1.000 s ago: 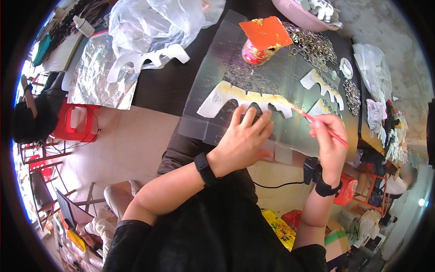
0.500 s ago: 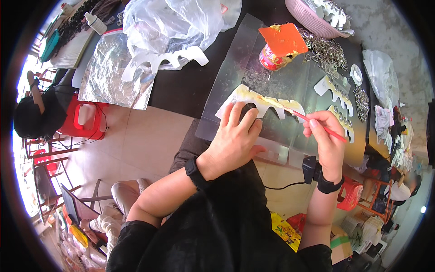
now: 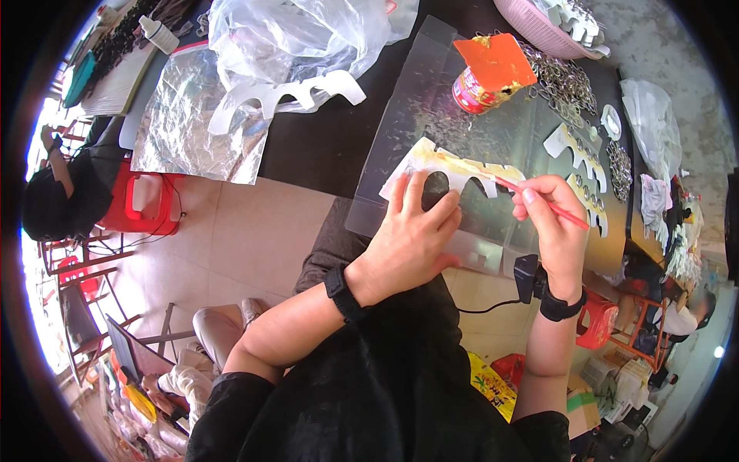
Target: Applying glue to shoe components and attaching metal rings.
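Left hand (image 3: 410,242) is spread, right hand (image 3: 556,219) in a tight pinch. Smooth see-through sheet (image 3: 508,223) below; white strip (image 3: 456,166) lies on it, left fingertips nearer its left end than a second ago — arched cutouts, yellowish smears on top. Slim red brush (image 3: 509,184), pinched by the right, angles over the smears.

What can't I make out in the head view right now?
Head view:
Inside of the red can: hidden by the orange card.
Pink basket: cut off by the top edge.
White scalloped strip: partly under the left hand.
Metal rings: too small to count.
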`<state>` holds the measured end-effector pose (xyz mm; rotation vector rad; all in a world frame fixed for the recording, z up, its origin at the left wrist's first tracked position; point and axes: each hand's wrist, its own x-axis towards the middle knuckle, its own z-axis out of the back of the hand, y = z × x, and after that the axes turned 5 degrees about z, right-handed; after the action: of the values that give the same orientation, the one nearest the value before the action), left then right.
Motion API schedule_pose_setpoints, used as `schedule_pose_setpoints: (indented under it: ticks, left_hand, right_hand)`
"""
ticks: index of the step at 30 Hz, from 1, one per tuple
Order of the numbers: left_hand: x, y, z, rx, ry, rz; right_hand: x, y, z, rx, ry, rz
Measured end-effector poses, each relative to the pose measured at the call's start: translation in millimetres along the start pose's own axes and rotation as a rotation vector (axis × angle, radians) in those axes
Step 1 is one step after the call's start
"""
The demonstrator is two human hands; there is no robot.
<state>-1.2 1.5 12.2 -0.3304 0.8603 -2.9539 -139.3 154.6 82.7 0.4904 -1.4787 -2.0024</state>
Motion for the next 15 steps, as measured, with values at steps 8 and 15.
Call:
schedule_pose_setpoints:
  ticks: [8,15]
  left_hand:
    - [-0.8,0.4,-0.1,0.014,0.014,0.005]
    - [0.5,-0.2,-1.3,0.018,0.001,-0.001]
  right_hand:
    - [-0.6,6.9,1.3,-0.054,-0.024,0.003]
    - [-0.4,7.4,-2.2,-0.016,0.015,-0.003]
